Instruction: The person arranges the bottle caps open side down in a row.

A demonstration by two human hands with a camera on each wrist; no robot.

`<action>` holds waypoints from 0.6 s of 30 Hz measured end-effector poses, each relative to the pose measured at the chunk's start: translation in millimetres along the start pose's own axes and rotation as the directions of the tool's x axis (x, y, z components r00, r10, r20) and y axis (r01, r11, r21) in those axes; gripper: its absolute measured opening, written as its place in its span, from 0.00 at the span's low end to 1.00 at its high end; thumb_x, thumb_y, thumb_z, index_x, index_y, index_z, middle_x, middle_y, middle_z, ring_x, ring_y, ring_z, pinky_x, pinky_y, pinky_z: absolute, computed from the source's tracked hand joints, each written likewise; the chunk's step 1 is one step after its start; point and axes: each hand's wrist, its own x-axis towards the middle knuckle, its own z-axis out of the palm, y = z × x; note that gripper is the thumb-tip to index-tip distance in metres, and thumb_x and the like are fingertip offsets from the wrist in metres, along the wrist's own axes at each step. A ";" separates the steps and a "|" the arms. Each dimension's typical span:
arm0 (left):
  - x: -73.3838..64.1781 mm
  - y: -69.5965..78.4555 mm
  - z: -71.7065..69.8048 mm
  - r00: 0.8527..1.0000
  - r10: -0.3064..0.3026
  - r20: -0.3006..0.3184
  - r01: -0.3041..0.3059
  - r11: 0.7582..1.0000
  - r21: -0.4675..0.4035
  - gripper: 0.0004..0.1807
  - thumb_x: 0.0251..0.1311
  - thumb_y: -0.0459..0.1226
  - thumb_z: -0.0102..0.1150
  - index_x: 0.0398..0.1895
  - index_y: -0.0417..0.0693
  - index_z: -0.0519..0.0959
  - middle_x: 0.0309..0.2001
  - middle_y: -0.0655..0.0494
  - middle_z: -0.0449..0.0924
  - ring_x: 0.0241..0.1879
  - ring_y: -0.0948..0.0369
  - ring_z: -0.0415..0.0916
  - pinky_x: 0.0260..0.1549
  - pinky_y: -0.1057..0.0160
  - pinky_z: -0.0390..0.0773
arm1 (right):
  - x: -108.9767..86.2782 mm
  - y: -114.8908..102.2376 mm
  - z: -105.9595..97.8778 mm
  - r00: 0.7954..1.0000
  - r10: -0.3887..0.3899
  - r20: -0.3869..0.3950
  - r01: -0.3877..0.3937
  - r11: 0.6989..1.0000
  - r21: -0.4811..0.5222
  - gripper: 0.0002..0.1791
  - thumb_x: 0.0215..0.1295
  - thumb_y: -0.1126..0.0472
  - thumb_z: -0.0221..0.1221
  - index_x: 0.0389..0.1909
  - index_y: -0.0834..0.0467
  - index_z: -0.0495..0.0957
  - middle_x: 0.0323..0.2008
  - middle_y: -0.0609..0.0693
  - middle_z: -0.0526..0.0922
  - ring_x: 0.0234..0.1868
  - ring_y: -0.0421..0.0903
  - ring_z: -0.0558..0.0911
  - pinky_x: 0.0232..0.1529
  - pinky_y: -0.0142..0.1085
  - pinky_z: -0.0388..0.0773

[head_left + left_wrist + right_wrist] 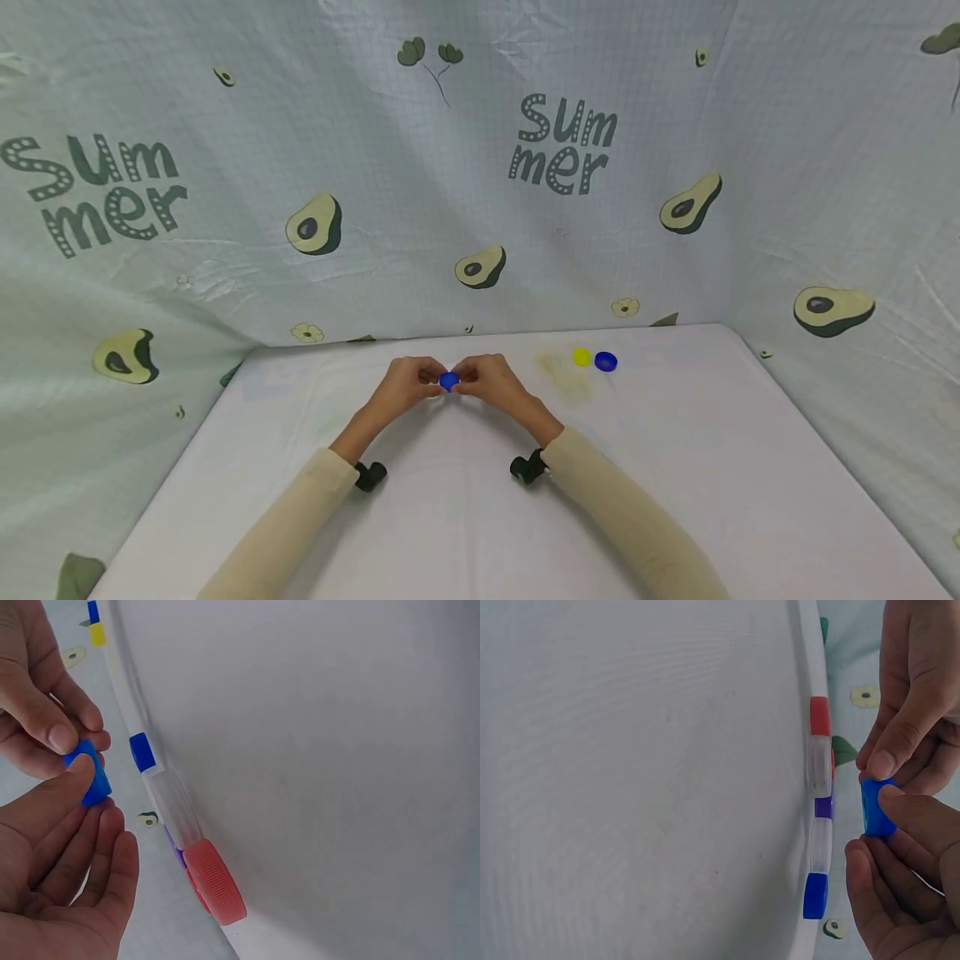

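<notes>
A small blue cap point(449, 381) is held between my two hands, close over the far part of the table. My left hand point(408, 385) pinches it from the left, thumb tip on its flat side in the left wrist view. From the right, my right hand point(491, 383) pinches the same cap with thumb and fingers. Beyond the hands, a ribbed red cap point(215, 882), a clear plastic piece point(176, 808) and a second blue cap point(142, 752) stand on the table. A purple cap point(823, 807) shows among them in the right wrist view.
A yellow cap point(582, 357) and another blue cap point(606, 362) lie to the right near the back edge of the white table point(675, 450). A patterned cloth point(420, 175) hangs behind the table and along its sides.
</notes>
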 end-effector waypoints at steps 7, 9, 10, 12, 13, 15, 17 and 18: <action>1.8 -2.9 2.0 1.000 -0.014 -0.008 0.014 1.000 0.026 0.13 0.55 0.27 0.73 0.44 0.34 0.86 0.41 0.44 0.88 0.41 0.51 0.87 0.41 0.58 0.86 | 2.2 -1.9 3.4 0.999 0.042 -0.005 -0.042 0.999 -0.020 0.14 0.60 0.62 0.73 0.45 0.63 0.87 0.37 0.52 0.90 0.38 0.43 0.88 0.38 0.28 0.83; 0.8 -2.7 2.4 1.000 -0.026 -0.006 0.026 1.000 0.002 0.13 0.55 0.26 0.72 0.44 0.34 0.85 0.42 0.43 0.88 0.42 0.50 0.87 0.41 0.58 0.86 | 2.0 -2.2 4.1 0.999 0.048 -0.003 -0.048 0.999 -0.014 0.14 0.60 0.63 0.73 0.45 0.63 0.87 0.37 0.53 0.90 0.38 0.43 0.88 0.38 0.28 0.83; 0.4 -3.2 2.9 1.000 -0.029 -0.005 0.029 1.000 -0.008 0.13 0.56 0.26 0.72 0.44 0.33 0.85 0.42 0.42 0.88 0.42 0.50 0.87 0.41 0.58 0.86 | 2.1 -2.2 4.9 0.999 0.048 -0.002 -0.048 0.999 -0.013 0.14 0.60 0.63 0.73 0.45 0.64 0.87 0.37 0.53 0.90 0.38 0.43 0.88 0.39 0.28 0.83; 0.3 -4.6 3.9 1.000 -0.025 -0.005 0.025 1.000 -0.017 0.12 0.57 0.25 0.70 0.45 0.32 0.84 0.42 0.41 0.87 0.43 0.49 0.87 0.41 0.58 0.86 | 3.0 -1.8 6.3 0.999 0.048 -0.003 -0.048 0.999 -0.015 0.14 0.60 0.64 0.73 0.45 0.64 0.87 0.38 0.53 0.90 0.39 0.44 0.88 0.39 0.28 0.83; 0.5 -4.9 4.1 1.000 -0.025 -0.004 0.025 0.999 -0.021 0.12 0.57 0.25 0.70 0.45 0.31 0.83 0.42 0.40 0.87 0.43 0.48 0.86 0.41 0.57 0.86 | 3.6 -1.5 7.0 0.999 0.049 -0.003 -0.049 0.999 -0.015 0.14 0.60 0.64 0.72 0.45 0.64 0.86 0.38 0.53 0.90 0.39 0.44 0.88 0.39 0.29 0.83; 1.6 -5.5 4.7 1.000 -0.028 -0.005 0.028 1.000 -0.009 0.12 0.58 0.25 0.69 0.45 0.31 0.83 0.42 0.40 0.87 0.43 0.48 0.86 0.41 0.57 0.86 | 4.9 -0.7 8.1 0.999 0.052 0.000 -0.052 0.998 -0.017 0.13 0.61 0.63 0.72 0.45 0.64 0.86 0.38 0.53 0.90 0.39 0.43 0.88 0.39 0.28 0.83; 3.5 -6.0 5.0 1.000 -0.031 0.001 0.031 0.999 0.016 0.12 0.58 0.25 0.69 0.45 0.29 0.83 0.42 0.39 0.87 0.43 0.47 0.86 0.41 0.57 0.86 | 5.5 -0.3 8.5 0.998 0.057 0.002 -0.057 0.998 -0.021 0.13 0.62 0.62 0.71 0.45 0.63 0.87 0.38 0.52 0.90 0.39 0.43 0.88 0.38 0.28 0.83; 4.5 -6.2 5.4 0.999 -0.039 0.003 0.039 0.999 0.025 0.12 0.58 0.25 0.69 0.45 0.29 0.83 0.42 0.39 0.87 0.43 0.47 0.86 0.41 0.57 0.86 | 5.6 -0.1 8.7 0.998 0.059 0.001 -0.059 0.998 -0.021 0.13 0.62 0.61 0.71 0.45 0.63 0.87 0.38 0.52 0.90 0.39 0.43 0.88 0.38 0.28 0.83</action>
